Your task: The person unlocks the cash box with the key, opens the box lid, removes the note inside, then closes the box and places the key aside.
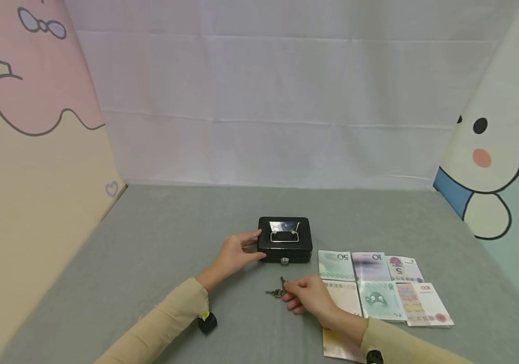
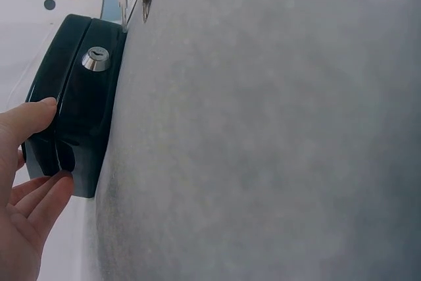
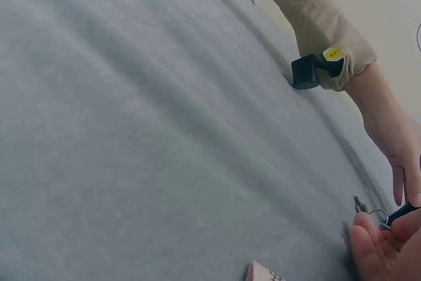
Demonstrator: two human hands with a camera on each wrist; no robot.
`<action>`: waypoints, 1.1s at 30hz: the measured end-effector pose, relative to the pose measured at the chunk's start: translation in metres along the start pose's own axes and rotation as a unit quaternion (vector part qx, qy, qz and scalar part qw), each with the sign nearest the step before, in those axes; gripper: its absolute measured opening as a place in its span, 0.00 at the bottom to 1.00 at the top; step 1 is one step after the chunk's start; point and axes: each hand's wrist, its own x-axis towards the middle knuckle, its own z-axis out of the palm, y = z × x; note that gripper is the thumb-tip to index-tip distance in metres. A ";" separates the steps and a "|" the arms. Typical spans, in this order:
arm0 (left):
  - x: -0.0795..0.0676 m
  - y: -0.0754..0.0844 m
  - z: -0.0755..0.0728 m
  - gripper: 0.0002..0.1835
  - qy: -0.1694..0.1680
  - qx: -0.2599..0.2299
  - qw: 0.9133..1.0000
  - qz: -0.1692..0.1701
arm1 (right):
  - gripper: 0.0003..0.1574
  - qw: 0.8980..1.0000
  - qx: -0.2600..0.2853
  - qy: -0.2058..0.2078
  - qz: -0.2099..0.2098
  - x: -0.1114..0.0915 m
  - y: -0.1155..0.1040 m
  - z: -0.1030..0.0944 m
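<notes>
A small black cash box (image 1: 302, 235) with a folding metal handle on its lid sits upright on the table, lid down. My left hand (image 1: 236, 252) grips its left end, thumb near the front corner and fingers at the side. The left wrist view shows the silver lock (image 2: 96, 58) on the box's front, with no key in it. Just in front of the box, my right hand (image 1: 311, 299) pinches a ring of keys (image 1: 276, 292). One key points up toward the lock and another hangs out to the left.
Several banknotes (image 1: 377, 301) lie in rows on the grey tabletop (image 1: 186, 222), right of the box and partly under my right forearm. A white cloth (image 1: 264, 111) hangs behind the table. Cartoon-printed panels (image 1: 36, 202) stand at both sides.
</notes>
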 end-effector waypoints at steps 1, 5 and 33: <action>0.000 0.000 0.000 0.29 0.000 -0.002 1.000 0.001 | 0.17 1.000 0.003 -0.003 0.002 0.000 0.001 0.000; 0.000 -0.002 0.000 0.29 0.001 -0.008 1.000 -0.002 | 0.18 1.000 0.011 -0.008 0.012 0.000 0.003 -0.001; 0.000 -0.004 0.001 0.29 0.004 0.000 1.000 0.001 | 0.10 0.992 -0.106 -0.065 -0.016 0.004 -0.007 -0.028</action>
